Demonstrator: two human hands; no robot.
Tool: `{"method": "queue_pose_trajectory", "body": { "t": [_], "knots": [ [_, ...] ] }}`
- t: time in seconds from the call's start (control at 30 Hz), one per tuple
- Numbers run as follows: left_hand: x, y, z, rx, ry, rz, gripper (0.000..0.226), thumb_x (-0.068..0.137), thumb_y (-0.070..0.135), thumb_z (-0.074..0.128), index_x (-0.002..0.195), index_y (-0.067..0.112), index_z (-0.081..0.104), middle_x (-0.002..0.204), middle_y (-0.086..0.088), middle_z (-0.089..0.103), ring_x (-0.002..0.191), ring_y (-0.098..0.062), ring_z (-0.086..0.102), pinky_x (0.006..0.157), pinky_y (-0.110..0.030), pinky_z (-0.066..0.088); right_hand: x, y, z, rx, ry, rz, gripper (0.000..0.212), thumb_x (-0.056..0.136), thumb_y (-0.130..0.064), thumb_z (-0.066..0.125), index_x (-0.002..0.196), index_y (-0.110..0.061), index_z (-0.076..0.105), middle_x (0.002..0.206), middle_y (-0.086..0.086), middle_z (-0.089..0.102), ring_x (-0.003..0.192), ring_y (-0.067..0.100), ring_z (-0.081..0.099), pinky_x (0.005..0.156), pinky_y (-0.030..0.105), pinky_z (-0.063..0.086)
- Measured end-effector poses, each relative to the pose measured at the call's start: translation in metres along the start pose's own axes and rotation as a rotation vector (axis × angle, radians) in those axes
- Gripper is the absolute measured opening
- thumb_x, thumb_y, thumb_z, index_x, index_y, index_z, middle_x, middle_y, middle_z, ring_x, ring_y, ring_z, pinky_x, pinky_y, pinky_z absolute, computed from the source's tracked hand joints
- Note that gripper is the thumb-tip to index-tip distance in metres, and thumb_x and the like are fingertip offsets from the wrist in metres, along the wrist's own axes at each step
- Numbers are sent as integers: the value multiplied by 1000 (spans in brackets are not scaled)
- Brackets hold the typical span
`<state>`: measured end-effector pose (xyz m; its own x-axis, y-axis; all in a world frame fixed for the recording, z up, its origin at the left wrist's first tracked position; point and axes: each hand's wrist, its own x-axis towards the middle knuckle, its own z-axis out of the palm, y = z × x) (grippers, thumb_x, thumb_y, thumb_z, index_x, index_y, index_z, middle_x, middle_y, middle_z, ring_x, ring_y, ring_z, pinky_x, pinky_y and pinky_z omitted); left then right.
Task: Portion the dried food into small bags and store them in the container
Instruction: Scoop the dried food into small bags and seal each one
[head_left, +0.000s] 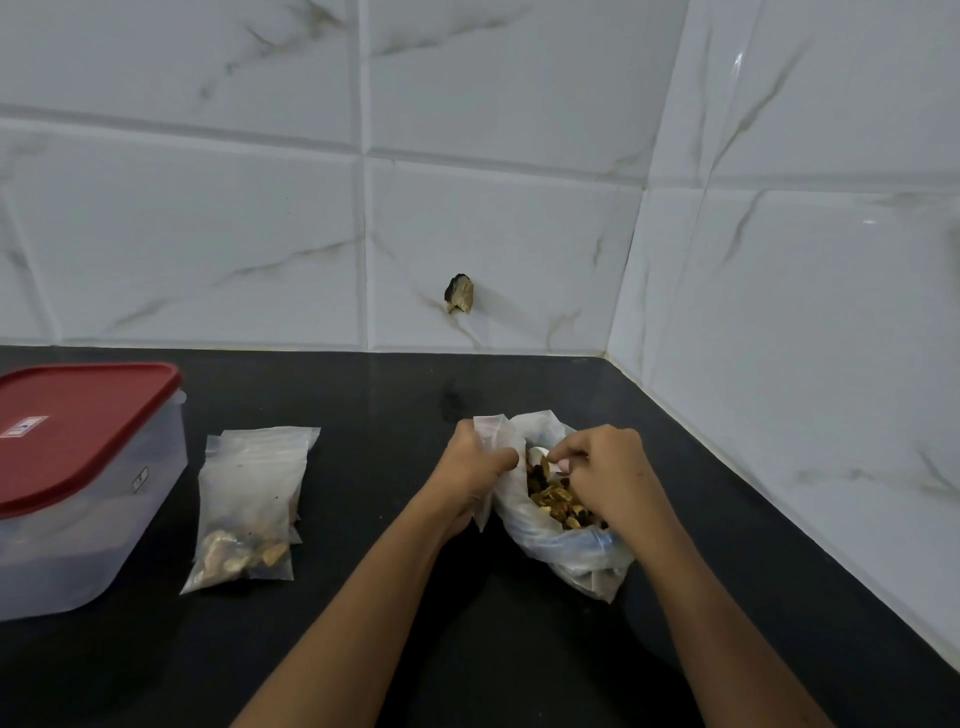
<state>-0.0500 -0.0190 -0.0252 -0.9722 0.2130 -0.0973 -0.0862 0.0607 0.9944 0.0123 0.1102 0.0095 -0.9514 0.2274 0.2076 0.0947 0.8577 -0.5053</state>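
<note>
Right hand (608, 467) pinches brown dried food (553, 499) inside crumpled clear plastic bag (571, 551), frame centre. Left hand (475, 467) grips small clear zip bag (491, 431) just left, long axis up-frame.

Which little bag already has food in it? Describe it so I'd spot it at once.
Find the red-lidded container at the left of the black counter. Just right of it a small clear bag lies flat, with brown dried food in its near end. Unlike the big open bag farther right, it is small, flat and barely filled.
</note>
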Motion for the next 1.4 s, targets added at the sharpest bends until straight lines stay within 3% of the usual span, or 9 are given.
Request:
{"method": "queue_pose_trajectory", "body": {
  "t": [0.17,0.4,0.6,0.73,0.97,1.1,1.2,1.27,1.4],
  "knots": [
    [-2,-1,2,-147,-66,1,53,81,2,60,127,15,39,121,-10,53,113,-27,55,97,-48,48,7,14,1,305,-22,181,21,87,-3,57,88,-15,75,105,10,69,92,20,67,87,30,54],
    [2,-3,-2,-130,-107,13,53,84,2,61,129,15,38,125,-9,51,114,-26,54,96,-43,49,10,18,-6,732,-97,451,25,88,9,48,91,1,71,83,15,68,59,11,59,48,14,45],
    [2,0,-7,156,-71,114,59,80,24,71,129,16,39,131,-4,48,119,-22,49,102,-43,45,10,21,-15,792,-125,468,24,89,8,45,93,4,68,71,12,63,57,11,46,54,18,35],
    [-1,5,-9,337,-22,249,70,75,37,74,131,13,39,129,-2,46,118,-18,47,93,-30,44,6,26,-23,799,-102,393,25,92,8,43,102,6,66,75,10,62,60,10,48,55,17,37],
    [-3,7,-9,519,-43,397,66,69,48,75,122,24,46,118,7,45,121,-19,43,103,-45,40,3,25,-30,934,-1,300,23,90,8,46,92,2,68,76,12,66,64,13,49,59,21,39],
    [0,4,-7,516,-69,368,62,70,43,76,121,30,43,128,0,47,119,-19,45,99,-36,43,-1,20,-32,907,25,139,25,88,3,53,82,-12,72,75,7,71,68,13,51,61,22,43],
    [-2,4,-6,505,-80,400,59,71,38,77,120,28,44,122,1,50,116,-16,46,96,-34,45,-3,15,-28,742,46,-56,30,86,1,57,77,-23,73,68,-7,68,57,-1,53,52,10,41],
    [-4,5,-6,466,-88,418,55,70,34,78,116,27,47,116,3,54,110,-14,49,92,-32,47,-4,10,-21,584,91,-197,31,85,0,59,77,-26,73,77,-10,69,64,-8,58,59,7,46],
    [-8,6,-8,278,-103,383,51,69,24,81,111,22,52,108,2,62,102,-14,60,90,-35,52,0,10,-9,246,300,-505,33,81,10,59,89,-17,76,83,3,69,74,1,59,72,4,46]
  ]
}}
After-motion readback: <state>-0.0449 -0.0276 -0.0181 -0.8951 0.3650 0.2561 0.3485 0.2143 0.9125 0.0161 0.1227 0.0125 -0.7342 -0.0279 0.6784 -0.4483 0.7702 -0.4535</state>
